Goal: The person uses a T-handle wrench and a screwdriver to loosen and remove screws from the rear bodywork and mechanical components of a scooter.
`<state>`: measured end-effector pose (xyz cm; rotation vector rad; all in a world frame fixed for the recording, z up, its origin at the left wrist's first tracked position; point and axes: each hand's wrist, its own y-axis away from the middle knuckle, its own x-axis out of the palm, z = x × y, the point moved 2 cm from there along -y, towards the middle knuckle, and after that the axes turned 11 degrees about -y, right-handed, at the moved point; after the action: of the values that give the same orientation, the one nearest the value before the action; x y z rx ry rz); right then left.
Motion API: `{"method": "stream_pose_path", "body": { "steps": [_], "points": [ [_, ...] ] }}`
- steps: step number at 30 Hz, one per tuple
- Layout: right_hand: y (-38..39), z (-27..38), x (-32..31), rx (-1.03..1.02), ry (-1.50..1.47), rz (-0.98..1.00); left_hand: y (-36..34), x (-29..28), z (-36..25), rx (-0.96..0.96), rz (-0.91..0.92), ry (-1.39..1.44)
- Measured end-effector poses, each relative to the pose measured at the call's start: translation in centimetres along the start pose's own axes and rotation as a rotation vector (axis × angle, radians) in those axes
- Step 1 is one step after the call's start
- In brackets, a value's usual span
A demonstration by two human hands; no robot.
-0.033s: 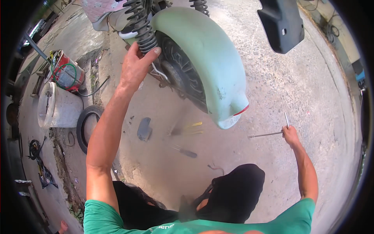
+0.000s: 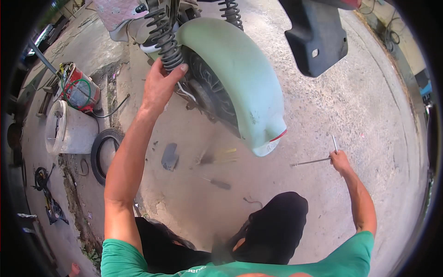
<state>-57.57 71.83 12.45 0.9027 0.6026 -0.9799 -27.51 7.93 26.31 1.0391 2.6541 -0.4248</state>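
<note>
My left hand [image 2: 159, 87] grips the lower end of a black coil-spring shock absorber [image 2: 163, 37], its thumb against the bottom coils. Beside it is the scooter's pale green rear fender [image 2: 235, 64], curving over the wheel [image 2: 212, 85]. Well apart from the scooter, low on the right, my right hand [image 2: 340, 160] is closed around a T-handle wrench [image 2: 311, 162]. The wrench's long shaft points left and a shorter bar sticks up past the fist. Its fingers are partly hidden by the back of the hand.
On the ground lie a screwdriver [image 2: 219, 183], yellow-handled pliers [image 2: 226, 156] and a grey flat piece [image 2: 170, 157]. To the left are a tire [image 2: 98, 154], a white bucket [image 2: 80, 129] and a red bucket [image 2: 87, 94]. A black panel [image 2: 314, 46] overhangs at upper right.
The fender and the black panel appear slightly lower and further left in the picture. Both hands keep their holds, and the right hand with the wrench shows slightly further left.
</note>
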Motion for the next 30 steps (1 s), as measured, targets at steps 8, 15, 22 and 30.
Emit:
{"method": "stream_pose_path", "body": {
  "steps": [8,15,22,30],
  "points": [
    [1.5,10.3,3.0,-0.342,0.372,0.343,-0.4,1.3,-4.9,-0.136,-0.274,-0.135],
    [0.9,15.1,5.7,-0.521,0.578,0.54,-0.7,1.6,-4.9,-0.089,-0.324,-0.216],
    [-0.6,16.5,5.7,-0.494,0.6,0.485,-0.6,3.0,-5.7,-0.131,-0.388,-0.079],
    [0.8,15.2,5.2,-0.392,0.581,0.353,-2.5,2.5,-2.0,-0.066,-0.427,-0.104]
  ]
}}
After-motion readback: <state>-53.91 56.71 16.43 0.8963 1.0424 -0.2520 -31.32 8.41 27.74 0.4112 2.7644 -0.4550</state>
